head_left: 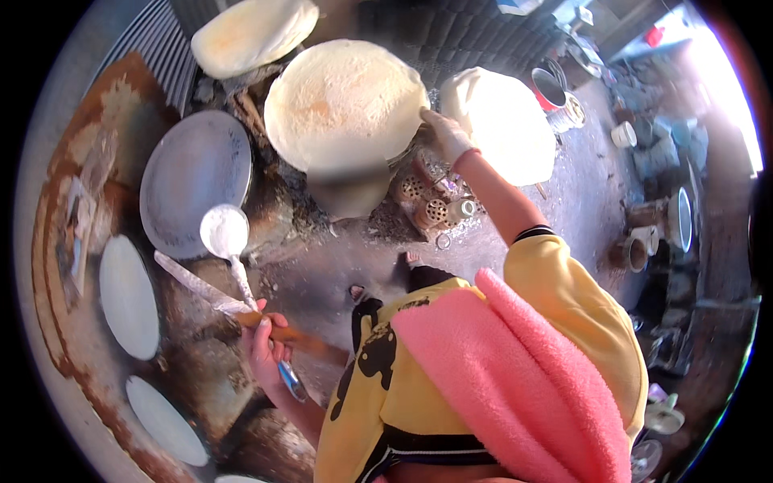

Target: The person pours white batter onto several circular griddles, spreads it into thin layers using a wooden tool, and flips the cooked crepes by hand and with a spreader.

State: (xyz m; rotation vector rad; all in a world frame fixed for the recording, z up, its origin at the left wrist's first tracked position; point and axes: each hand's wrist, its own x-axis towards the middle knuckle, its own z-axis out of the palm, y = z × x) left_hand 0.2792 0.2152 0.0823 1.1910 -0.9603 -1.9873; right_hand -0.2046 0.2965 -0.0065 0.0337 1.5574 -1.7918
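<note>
My left hand (270, 344) is closed around two tools together. One is a ladle (224, 232), its round bowl coated with white batter. The other is a long flat spatula (192, 279) with a wooden handle and a batter-smeared blade. A large, thin, pale pancake (342, 105) lies spread at the top centre, with a brownish patch on it. At its right edge my right hand (448, 135), pale as if gloved and with a red band at the wrist, pinches the rim. A stack of similar pale pancakes (499, 125) sits just right of that hand.
A bare round griddle (196, 181) stands left of the pancake. More pale pancakes (254, 36) lie at the upper left. Round pale discs (129, 298) line the left side. Perforated briquettes (436, 212) stand below my right hand. Pots and buckets (680, 219) line the right wall.
</note>
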